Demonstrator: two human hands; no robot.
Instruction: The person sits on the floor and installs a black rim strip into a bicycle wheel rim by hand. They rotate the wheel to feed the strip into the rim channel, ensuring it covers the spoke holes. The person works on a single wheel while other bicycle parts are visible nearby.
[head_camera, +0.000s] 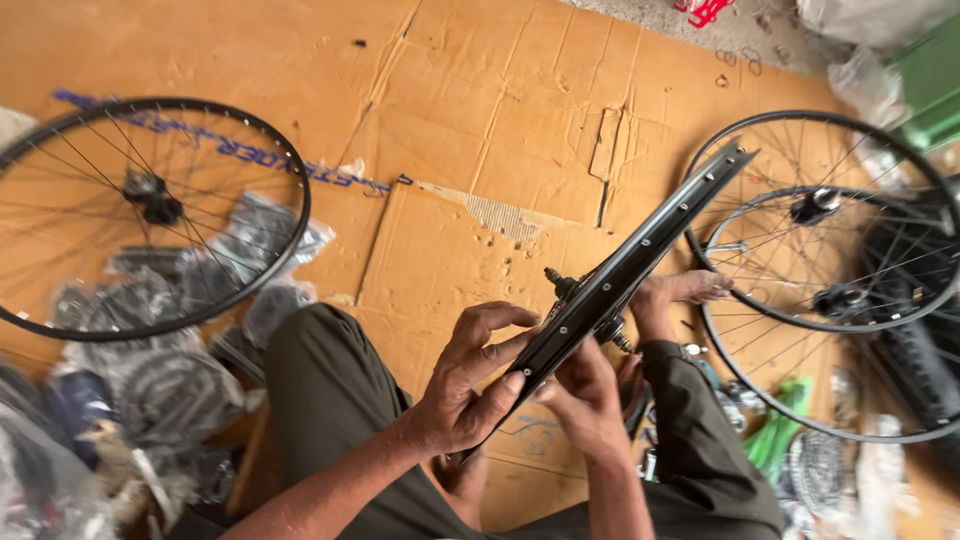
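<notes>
I hold a black bicycle wheel (640, 255) edge-on in front of me, its rim running from my lap up to the right. My left hand (470, 385) grips the lower part of the rim, thumb on its inner face. My right hand (585, 405) is closed against the rim just to the right, below the hub (575, 295), whose axle ends stick out on both sides. I sit on flattened cardboard (480, 120) with my knees (320, 370) bent and a bare foot (685, 290) beside the wheel.
A spoked wheel (150, 215) lies at left over plastic-wrapped bags of parts (170, 390). Two more wheels (830, 270) are stacked at right beside a black tyre (915, 340). Green objects (780, 425) and small parts lie by my right leg.
</notes>
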